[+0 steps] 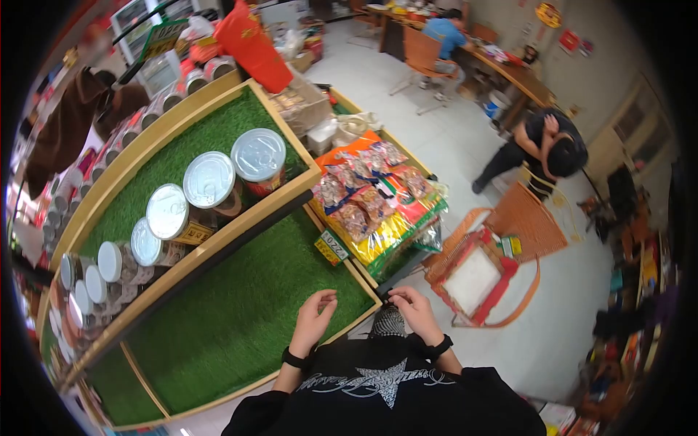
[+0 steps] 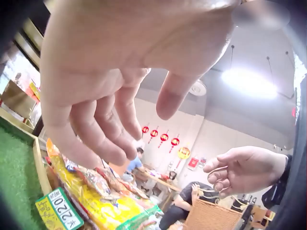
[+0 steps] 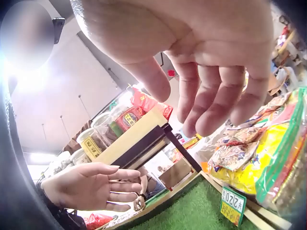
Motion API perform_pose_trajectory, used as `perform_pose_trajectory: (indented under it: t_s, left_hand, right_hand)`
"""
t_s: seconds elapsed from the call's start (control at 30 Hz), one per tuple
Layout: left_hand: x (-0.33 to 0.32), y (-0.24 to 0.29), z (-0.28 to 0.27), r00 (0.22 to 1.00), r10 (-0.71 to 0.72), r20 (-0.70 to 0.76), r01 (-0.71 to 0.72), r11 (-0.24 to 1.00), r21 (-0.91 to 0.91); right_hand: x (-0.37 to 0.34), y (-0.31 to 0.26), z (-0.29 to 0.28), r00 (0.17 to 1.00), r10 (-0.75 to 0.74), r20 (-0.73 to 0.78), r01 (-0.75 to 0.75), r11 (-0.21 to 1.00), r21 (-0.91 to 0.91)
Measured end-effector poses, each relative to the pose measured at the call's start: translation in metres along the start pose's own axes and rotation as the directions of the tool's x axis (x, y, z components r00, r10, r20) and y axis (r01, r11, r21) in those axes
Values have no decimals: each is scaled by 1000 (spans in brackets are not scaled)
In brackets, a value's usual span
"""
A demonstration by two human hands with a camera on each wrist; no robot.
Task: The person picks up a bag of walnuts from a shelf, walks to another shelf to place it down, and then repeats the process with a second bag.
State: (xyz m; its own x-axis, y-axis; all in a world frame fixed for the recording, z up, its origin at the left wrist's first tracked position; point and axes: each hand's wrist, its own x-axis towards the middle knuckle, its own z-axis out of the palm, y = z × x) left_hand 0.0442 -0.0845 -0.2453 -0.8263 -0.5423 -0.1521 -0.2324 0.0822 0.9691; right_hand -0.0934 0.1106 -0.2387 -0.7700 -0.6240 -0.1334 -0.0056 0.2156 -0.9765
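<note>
Two hands, the left hand [image 1: 314, 320] and the right hand [image 1: 417, 314], are held apart, fingers loosely bent and gripping nothing, near the corner of the green surface [image 1: 247, 320]. Beyond them, small packets [image 1: 369, 204] lie on yellow bags [image 1: 379, 245] beside that surface. A price tag [image 1: 332, 248] is at the edge between. Lidded containers [image 1: 209, 179] stand in a row on the raised shelf [image 1: 207, 131].

Two hands [image 3: 216, 67] hover above green turf [image 3: 184, 211] beside yellow snack bags [image 3: 264, 158]
</note>
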Motion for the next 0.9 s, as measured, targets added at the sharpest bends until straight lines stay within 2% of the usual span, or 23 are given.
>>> perform_pose_trajectory:
  t_s: [0.1, 0.23, 0.33, 0.4, 0.43, 0.5, 0.57, 0.63, 0.73, 0.8, 0.83, 0.87, 0.9]
  left_hand:
    - [23, 6, 25, 993, -22, -114, 22, 1000, 4]
    - [55, 34, 68, 973, -66, -223, 71, 997, 15]
    - [81, 47, 104, 972, -145, -183, 126, 986, -110]
    - [102, 57, 126, 987, -147, -60, 125, 953, -277]
    - [113, 65, 134, 984, -162, -70, 137, 951, -277]
    - [141, 81, 146, 979, -197, 60, 206, 927, -314]
    - [172, 88, 159, 976, -213, 52, 218, 921, -324]
    - [212, 97, 171, 994, -105, 18, 104, 925, -366]
    - [271, 102, 185, 981, -181, 69, 193, 875, -444]
    - [308, 100, 193, 971, -228, 74, 236, 863, -446]
    - [327, 98, 197, 949, -283, 142, 316, 823, -472]
    - [342, 96, 200, 920, -330, 212, 392, 777, -492]
    - [354, 94, 204, 922, -333, 197, 387, 775, -500]
  right_hand:
    - [53, -5, -29, 993, 10, 116, -7, 1000, -31]
    - [118, -16, -76, 967, -39, 251, 67, 992, -104]
    - [165, -11, -112, 971, -28, 237, 50, 995, -88]
    - [196, -10, -136, 976, -55, 211, 71, 995, -68]
    - [213, -3, -146, 984, -16, 179, 14, 1000, 15]
    - [248, 6, -167, 989, -20, 149, 18, 1000, 15]
    - [287, 16, -182, 987, -27, 157, 21, 999, 36]
    - [328, 25, -192, 985, -39, 167, 30, 998, 55]
    - [383, 39, -196, 984, 20, 179, -29, 998, 52]
    - [413, 48, -197, 957, 242, 162, -246, 969, 6]
    - [425, 54, -197, 953, 244, 177, -248, 969, -2]
    - [436, 61, -196, 929, 315, 194, -323, 946, 14]
    - [446, 66, -195, 899, 381, 213, -396, 918, 28]
